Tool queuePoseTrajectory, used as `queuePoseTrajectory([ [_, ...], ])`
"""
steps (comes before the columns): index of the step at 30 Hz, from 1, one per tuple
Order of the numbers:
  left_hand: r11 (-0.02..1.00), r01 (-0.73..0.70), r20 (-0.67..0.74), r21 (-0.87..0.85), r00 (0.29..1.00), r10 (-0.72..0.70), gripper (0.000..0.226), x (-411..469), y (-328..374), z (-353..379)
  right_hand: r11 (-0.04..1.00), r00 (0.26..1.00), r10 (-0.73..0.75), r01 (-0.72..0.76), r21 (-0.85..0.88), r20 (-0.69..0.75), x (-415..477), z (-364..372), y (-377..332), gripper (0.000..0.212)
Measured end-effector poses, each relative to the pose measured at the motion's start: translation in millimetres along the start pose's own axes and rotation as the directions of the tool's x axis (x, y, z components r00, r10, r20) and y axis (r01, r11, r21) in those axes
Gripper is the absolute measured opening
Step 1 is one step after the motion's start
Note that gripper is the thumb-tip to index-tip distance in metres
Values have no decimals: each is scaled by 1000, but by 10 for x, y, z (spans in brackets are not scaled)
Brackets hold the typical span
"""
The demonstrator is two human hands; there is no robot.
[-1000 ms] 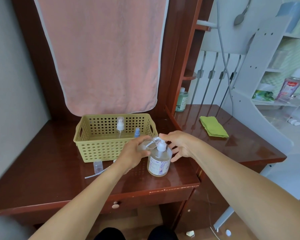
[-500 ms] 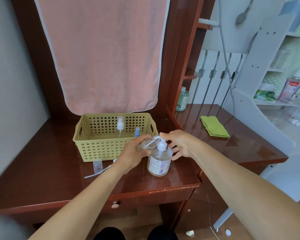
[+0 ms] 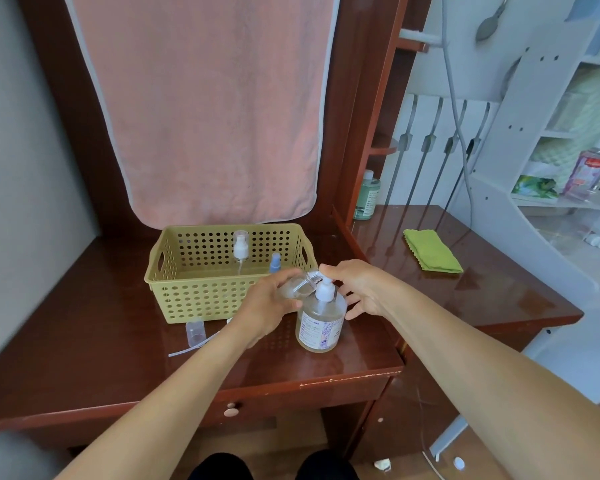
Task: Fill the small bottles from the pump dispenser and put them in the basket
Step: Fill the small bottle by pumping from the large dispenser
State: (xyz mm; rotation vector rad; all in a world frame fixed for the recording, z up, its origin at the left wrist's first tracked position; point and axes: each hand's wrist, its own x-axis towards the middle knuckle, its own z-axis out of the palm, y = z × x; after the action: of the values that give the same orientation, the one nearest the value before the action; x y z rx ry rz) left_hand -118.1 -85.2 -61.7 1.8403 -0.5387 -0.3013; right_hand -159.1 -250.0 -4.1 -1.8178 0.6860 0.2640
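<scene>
Bottle (image 3: 300, 287): small, clear, uncapped, tilted with its threaded mouth against the spout of the dispenser (image 3: 321, 322), just in front of the basket's right corner. Gripped round the body by the left hand (image 3: 269, 306), fingers curled. Right hand (image 3: 361, 289) over the white pump head, forefinger tip resting on top, other fingers loosely spread, nothing clasped.

Filling, then, by the look of it. Best done with the mouth snug under the spout tip and the bottle less tilted, so nothing runs back out. Short, slow strokes, pressed straight down, lest the dispenser rock on the slick top. Probably wise to stop below the neck, leaving room for a pump stem.

Dispenser round-shouldered, clear plastic, pale liquid inside, printed label on the front.

Basket (image 3: 201, 308) yellow-green plastic, rectangular, punched all over with round holes, slot handles at the ends. Inside, upright, a white-topped bottle (image 3: 240, 249) and a blue-topped one (image 3: 275, 263).

In front of the basket, a clear cap (image 3: 194, 332) and a thin tube (image 3: 191, 348) lying flat.

Desk (image 3: 94, 341) glossy red-brown wood, mirror-like. Green cloth (image 3: 432, 251) folded, well to the right. Pink towel (image 3: 205, 109) hanging behind, soft-napped.
</scene>
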Motion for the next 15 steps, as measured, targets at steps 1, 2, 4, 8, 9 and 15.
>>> queuePoseTrajectory([
  [1,1000,-7,5,-6,1000,7,48,-1,6,1,1000,1000,-2,2,5,0,1,-4,13,54],
  [2,1000,-7,7,-7,1000,7,48,-8,18,-8,1000,1000,-5,5,7,5,-6,-9,16,55],
  [4,1000,0,11,-23,1000,0,49,-19,44,-17,1000,1000,1,-2,10,31,-11,-39,12,57],
  [8,999,10,3,-36,1000,-10,50,-14,46,-33,999,998,27,-28,24,56,-25,-74,-23,55],
  [9,999,12,4,-35,1000,-12,50,-12,44,-33,999,998,25,-26,24,51,-30,-67,-33,53],
  [15,1000,4,-1,0,1000,-4,51,-8,6,5,1000,1000,6,-5,29,-8,20,-1,22,61],
])
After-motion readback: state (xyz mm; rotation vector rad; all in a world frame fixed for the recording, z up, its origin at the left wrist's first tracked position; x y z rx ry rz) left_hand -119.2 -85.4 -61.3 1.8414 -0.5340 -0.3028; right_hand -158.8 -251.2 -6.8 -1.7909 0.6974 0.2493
